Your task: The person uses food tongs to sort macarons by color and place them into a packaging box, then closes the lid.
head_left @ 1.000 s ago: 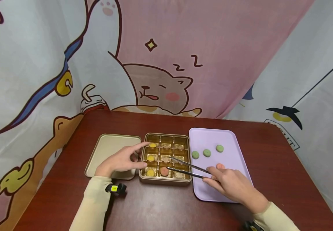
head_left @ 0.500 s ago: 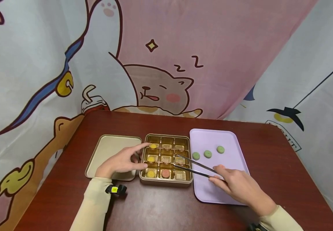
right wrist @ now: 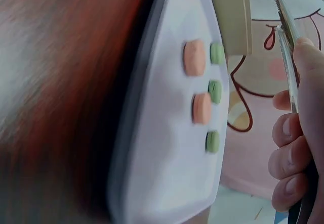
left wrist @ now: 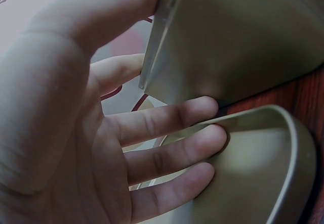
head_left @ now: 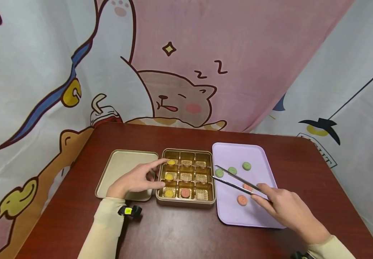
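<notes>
My left hand (head_left: 138, 180) rests at the left side of a gold tin box (head_left: 186, 205), thumb and index finger on its rim and the other fingers over the lid (left wrist: 248, 153). My right hand (head_left: 285, 208) holds metal tongs (head_left: 233, 186) with dark handles. The tongs' tips are apart with nothing between them, over the left part of a lilac tray (head_left: 231, 216). On the tray lie green round cookies (head_left: 246, 166) and pink ones (head_left: 242, 200). Yellow cookies (head_left: 169, 193) sit in the box's left column, and a pink cookie (head_left: 185, 193) in its front middle compartment.
The box's gold insert (head_left: 202, 194) has a grid of compartments. The shallow lid (head_left: 121, 162) lies left of the box on a dark red wooden table (head_left: 180, 233). A cartoon-printed cloth (head_left: 254, 54) hangs behind the table.
My right hand has moved right with the tongs, from over the box to over the tray. The tongs have left the pink cookie in the front middle compartment. My left hand stays in place.
</notes>
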